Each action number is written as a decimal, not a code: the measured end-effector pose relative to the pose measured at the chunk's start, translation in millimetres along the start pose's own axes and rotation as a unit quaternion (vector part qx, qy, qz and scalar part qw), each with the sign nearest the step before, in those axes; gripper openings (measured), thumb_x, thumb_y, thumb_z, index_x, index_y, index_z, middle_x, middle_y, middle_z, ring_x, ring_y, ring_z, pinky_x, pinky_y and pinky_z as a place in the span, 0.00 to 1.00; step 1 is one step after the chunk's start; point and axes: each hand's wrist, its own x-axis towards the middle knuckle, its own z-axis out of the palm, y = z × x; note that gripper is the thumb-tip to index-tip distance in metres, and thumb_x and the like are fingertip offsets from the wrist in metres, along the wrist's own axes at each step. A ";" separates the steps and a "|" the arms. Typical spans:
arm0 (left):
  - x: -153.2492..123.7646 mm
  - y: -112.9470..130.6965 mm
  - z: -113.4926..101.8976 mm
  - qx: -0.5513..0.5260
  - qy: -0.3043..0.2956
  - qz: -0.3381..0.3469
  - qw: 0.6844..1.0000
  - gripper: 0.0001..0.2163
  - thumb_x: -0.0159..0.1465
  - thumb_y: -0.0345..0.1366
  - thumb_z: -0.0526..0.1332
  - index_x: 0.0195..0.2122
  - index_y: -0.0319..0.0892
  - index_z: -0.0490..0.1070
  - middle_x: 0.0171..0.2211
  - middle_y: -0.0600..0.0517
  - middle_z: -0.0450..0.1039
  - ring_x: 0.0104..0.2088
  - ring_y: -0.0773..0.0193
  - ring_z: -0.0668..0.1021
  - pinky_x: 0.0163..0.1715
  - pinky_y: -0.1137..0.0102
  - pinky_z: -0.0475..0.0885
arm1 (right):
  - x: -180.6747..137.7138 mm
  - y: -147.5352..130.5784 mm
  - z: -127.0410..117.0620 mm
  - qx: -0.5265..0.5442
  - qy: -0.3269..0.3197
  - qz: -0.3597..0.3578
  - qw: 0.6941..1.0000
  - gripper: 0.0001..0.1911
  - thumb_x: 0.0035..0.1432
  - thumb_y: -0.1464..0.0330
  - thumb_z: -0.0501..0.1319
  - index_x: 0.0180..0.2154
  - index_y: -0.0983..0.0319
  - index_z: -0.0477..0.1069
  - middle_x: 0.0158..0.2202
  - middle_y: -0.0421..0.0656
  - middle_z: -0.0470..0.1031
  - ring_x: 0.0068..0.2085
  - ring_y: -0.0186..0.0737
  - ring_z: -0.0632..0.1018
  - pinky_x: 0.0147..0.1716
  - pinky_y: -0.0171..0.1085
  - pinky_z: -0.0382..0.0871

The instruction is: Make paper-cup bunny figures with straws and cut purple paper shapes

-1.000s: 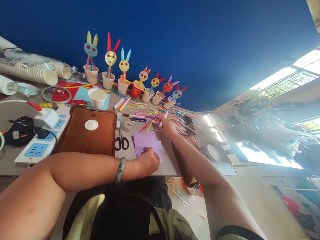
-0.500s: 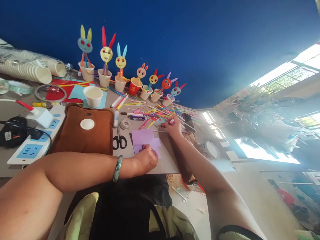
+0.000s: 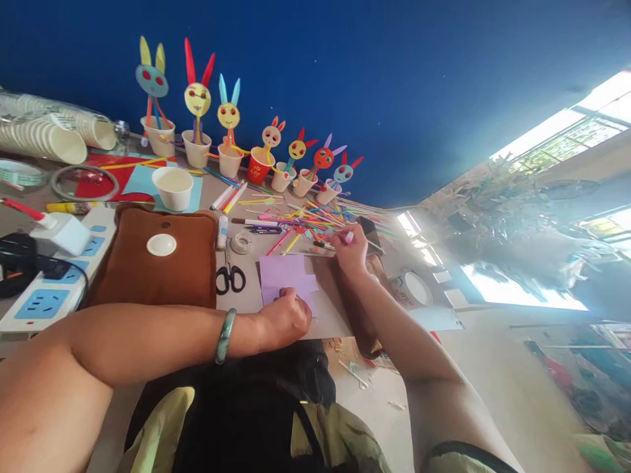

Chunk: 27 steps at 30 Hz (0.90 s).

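My left hand [image 3: 284, 319] rests curled on the near edge of a lilac sheet of paper [image 3: 286, 274] lying on the table, fingers pressed onto it. My right hand [image 3: 351, 251] is closed round a pink-capped pen [image 3: 349, 237] just beyond the paper's far right corner. Right behind it lies a heap of coloured sticks and straws [image 3: 305, 222]. Black-handled scissors [image 3: 229, 278] lie just left of the paper. A green bangle [image 3: 224, 336] sits on my left wrist.
A row of paper-cup rabbits [image 3: 246, 148] lines the blue wall. A brown cushion with a white cap [image 3: 158, 261], a power strip [image 3: 46, 292], a white cup [image 3: 172, 187], stacked cups [image 3: 46, 135], tape rolls [image 3: 241, 243] and a dark phone [image 3: 371, 233] crowd the table.
My right hand has drawn back from the stick heap toward the paper with the pink-capped pen in it. My left hand has stayed on the paper. The camera has tilted slightly.
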 end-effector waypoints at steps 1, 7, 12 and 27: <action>-0.2 0.4 -0.7 0.002 -0.002 0.006 1.000 0.11 0.66 0.21 0.52 0.43 0.24 0.73 0.35 0.33 0.77 0.34 0.51 0.80 0.31 0.59 0.68 | 0.8 -0.2 -2.0 -0.027 0.025 -0.025 0.999 0.13 0.50 0.63 0.65 0.33 0.56 0.61 0.25 0.34 0.73 0.31 0.41 0.80 0.34 0.40 0.74; 1.0 1.2 -2.2 0.014 -0.027 0.015 0.999 0.13 0.66 0.21 0.51 0.46 0.23 0.72 0.37 0.31 0.78 0.36 0.50 0.81 0.31 0.60 0.66 | -6.6 -2.1 -7.8 -0.132 -0.152 -0.173 0.964 0.12 0.51 0.70 0.59 0.40 0.55 0.68 0.48 0.45 0.80 0.50 0.49 0.80 0.50 0.48 0.73; 1.2 -0.1 -3.0 0.031 -0.048 0.006 0.998 0.15 0.66 0.20 0.50 0.49 0.21 0.71 0.40 0.29 0.78 0.38 0.49 0.81 0.33 0.60 0.66 | -6.8 -1.6 -22.1 -0.209 -0.141 -0.205 0.946 0.13 0.51 0.72 0.59 0.40 0.55 0.68 0.49 0.47 0.80 0.54 0.53 0.77 0.56 0.55 0.68; 1.3 0.2 4.7 0.011 -0.032 0.013 0.999 0.13 0.68 0.24 0.52 0.49 0.23 0.72 0.39 0.30 0.78 0.37 0.49 0.81 0.33 0.59 0.67 | 32.3 5.8 -71.5 -0.213 -0.003 -0.064 0.975 0.14 0.50 0.66 0.62 0.41 0.56 0.65 0.41 0.42 0.78 0.36 0.44 0.74 0.40 0.49 0.72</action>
